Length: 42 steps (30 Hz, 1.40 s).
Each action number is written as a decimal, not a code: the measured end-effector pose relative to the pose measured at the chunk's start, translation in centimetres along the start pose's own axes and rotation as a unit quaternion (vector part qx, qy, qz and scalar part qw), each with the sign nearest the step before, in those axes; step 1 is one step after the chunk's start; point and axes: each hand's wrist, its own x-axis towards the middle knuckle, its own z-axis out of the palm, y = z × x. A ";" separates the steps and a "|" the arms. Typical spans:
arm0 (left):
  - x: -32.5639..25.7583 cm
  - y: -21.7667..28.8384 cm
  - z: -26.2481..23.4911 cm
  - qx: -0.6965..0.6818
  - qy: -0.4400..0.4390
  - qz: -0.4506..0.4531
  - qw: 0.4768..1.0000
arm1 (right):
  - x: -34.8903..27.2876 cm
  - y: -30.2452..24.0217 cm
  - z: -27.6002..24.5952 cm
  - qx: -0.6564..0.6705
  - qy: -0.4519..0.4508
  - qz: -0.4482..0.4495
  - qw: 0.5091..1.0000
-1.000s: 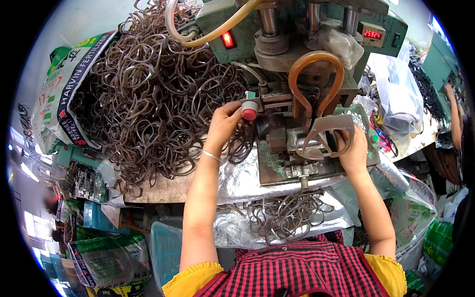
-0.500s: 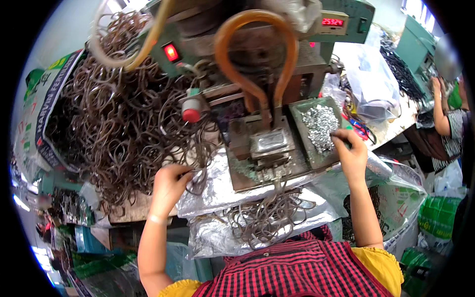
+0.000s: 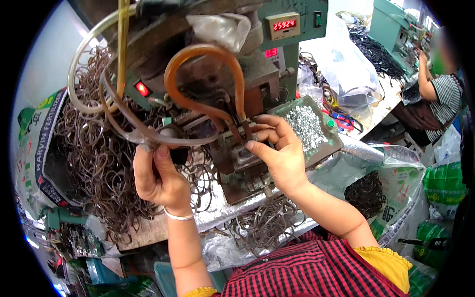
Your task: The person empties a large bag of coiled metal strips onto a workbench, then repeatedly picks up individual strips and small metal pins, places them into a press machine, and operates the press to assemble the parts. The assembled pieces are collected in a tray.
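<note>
My left hand (image 3: 166, 180) is raised at the left of the machine, thumb and fingers pinched on a brown rubbery strip (image 3: 190, 142). The strip curves up to the left and reaches right toward the machine. My right hand (image 3: 287, 161) is at the machine's small metal die block (image 3: 241, 157), thumb and fingers bent together beside the ends of an orange hose (image 3: 203, 50). Whatever its fingertips hold is hidden or too small to name. Right of the block, a green tray (image 3: 332, 144) carries small silvery metal pieces (image 3: 306, 126).
A large heap of brown loops (image 3: 91, 153) spills from a printed sack (image 3: 37, 143) at the left. More loops (image 3: 269, 218) lie on silver foil (image 3: 217, 247) before me. A clear hose (image 3: 74, 89) hangs upper left. A co-worker (image 3: 438, 94) sits at the far right.
My left hand has risen from beside the heap with a brown strip. My right hand has moved left from the metal pieces to the die block. The view has shifted.
</note>
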 end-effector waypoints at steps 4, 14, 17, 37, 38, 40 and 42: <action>0.0 0.5 0.4 0.026 0.016 -0.057 0.998 | 0.0 -1.6 0.2 -0.014 0.005 0.043 0.999; -4.7 2.9 3.0 0.075 -0.199 0.106 0.971 | -2.8 -1.5 -13.8 -0.717 0.079 -0.105 0.684; -4.9 2.3 3.9 0.093 -0.203 0.141 0.964 | -1.6 1.8 -15.3 -0.697 0.118 -0.164 0.688; -6.2 4.3 1.1 0.103 -0.242 0.022 0.964 | 7.2 3.4 -13.2 -0.726 -0.123 -0.237 0.634; -6.0 5.5 0.1 0.128 -0.237 -0.009 0.963 | 6.8 2.6 -13.5 -0.682 -0.065 -0.248 0.685; -5.4 5.3 -3.9 0.244 -0.176 0.032 0.953 | 5.1 2.6 -16.1 -0.547 0.083 -0.254 0.793; -4.0 5.5 -8.9 0.269 -0.037 -0.147 0.951 | 3.4 1.7 -16.1 -0.469 0.096 -0.158 0.864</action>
